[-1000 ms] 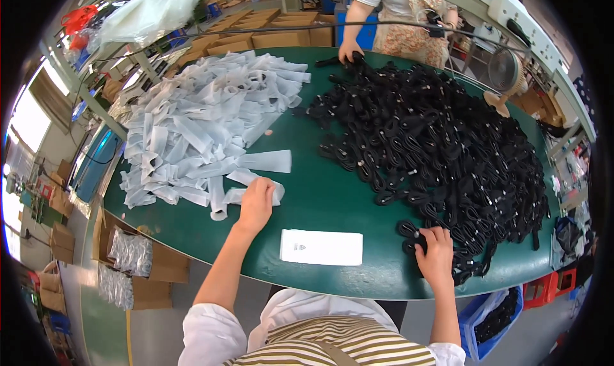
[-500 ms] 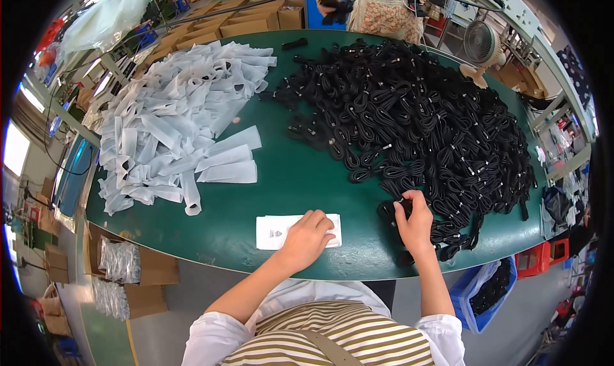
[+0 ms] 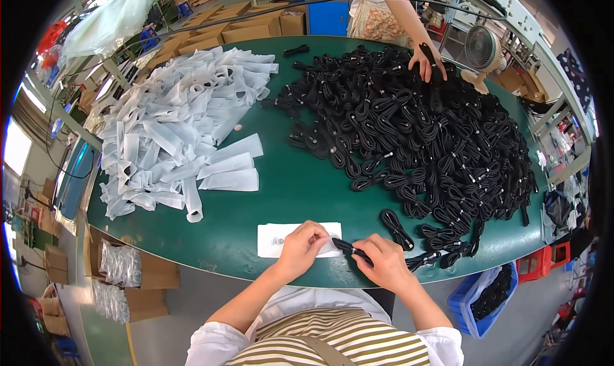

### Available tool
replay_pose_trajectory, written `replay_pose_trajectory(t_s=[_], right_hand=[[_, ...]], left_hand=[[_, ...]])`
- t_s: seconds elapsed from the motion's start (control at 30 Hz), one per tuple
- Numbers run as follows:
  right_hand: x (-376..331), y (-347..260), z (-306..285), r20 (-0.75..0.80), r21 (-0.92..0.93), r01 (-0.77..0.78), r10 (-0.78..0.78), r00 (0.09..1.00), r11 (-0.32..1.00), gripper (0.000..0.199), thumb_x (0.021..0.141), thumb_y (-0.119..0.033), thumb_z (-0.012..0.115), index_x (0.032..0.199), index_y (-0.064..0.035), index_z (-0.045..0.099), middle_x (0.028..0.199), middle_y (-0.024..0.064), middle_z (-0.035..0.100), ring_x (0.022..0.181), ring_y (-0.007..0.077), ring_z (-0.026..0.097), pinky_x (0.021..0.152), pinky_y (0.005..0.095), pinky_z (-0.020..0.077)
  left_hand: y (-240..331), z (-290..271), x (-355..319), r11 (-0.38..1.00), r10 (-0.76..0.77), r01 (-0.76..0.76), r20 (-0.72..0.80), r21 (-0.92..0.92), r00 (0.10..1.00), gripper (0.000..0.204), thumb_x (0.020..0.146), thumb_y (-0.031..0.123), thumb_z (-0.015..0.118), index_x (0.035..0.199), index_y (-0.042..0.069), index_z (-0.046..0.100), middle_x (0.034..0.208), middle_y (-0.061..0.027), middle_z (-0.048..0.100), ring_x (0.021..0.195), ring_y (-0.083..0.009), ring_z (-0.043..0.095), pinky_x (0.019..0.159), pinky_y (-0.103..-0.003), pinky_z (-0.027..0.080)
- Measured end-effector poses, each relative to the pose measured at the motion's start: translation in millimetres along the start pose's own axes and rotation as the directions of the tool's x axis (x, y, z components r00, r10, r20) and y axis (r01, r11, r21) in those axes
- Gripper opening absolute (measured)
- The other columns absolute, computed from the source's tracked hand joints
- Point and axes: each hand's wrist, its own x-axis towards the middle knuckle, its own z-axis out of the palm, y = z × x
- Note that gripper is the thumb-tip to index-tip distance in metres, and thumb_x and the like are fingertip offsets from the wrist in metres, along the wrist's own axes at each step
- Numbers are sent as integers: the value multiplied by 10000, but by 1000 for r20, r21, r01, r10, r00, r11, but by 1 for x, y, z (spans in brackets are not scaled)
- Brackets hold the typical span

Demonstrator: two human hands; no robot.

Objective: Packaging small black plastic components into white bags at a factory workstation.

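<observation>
A flat white printed bag [image 3: 267, 244], perhaps the top one of a small stack, lies near the table's front edge. My left hand [image 3: 302, 247] rests over it, thumb and fingers pinching its right-hand end. My right hand [image 3: 385, 262] grips a coiled black cable [image 3: 349, 248]. The cable's left tip is at the bag's open end, beside my left fingertips; how far inside it reaches I cannot tell. One loose coiled cable [image 3: 396, 230] lies just beyond my right hand, next to the large heap of black cables [image 3: 409, 135].
At left spreads a heap of filled whitish sleeves [image 3: 179, 129] on the green table [image 3: 300, 193]. Another person's hand [image 3: 427, 64] reaches into the cable heap's far side. A fan [image 3: 481, 49] stands at the far right. Below the right edge sits a blue bin [image 3: 465, 305].
My right hand has moved left from the heap, bringing a cable to the bag. My left fingers now pinch the bag's end. The other person's hand has come over the heap.
</observation>
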Motion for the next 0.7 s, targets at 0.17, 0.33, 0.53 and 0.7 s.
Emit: replay_pose_trajectory(t_s=[0.17,0.33,0.53,0.7], right_hand=[[-16,15,28,284,715,-542,525,803,442,233,809,-14,727,1017,-39,624,810,53,618,691,177,631,617,277,500],[-2,0,32,373,692,-656,630,681,300,257,837,12,692,1080,-22,617,930,63,620,724,153,604,662,259,497],[22,-39,26,-214,519,25,102,971,854,331,841,36,661,1162,-12,599,1168,143,554,780,183,594,708,270,500],[23,-33,16,-269,445,9,124,955,896,383,833,27,664,1202,-28,579,1199,156,543,812,211,602,705,298,509]], left_hand=[[14,-4,4,905,385,-403,136,140,913,174,753,-41,725,861,36,613,984,-89,646,858,-269,574,783,-360,486],[28,-10,4,870,423,-431,87,240,902,197,723,-39,732,842,58,608,1081,-87,641,979,-316,552,843,-399,469],[40,-31,6,957,263,-247,-87,155,961,133,811,7,706,859,53,591,1152,-98,630,1005,-270,560,881,-406,476],[44,-56,9,777,-74,-110,-264,-620,962,71,923,53,629,888,43,568,1059,-104,632,912,-215,572,881,-390,491]])
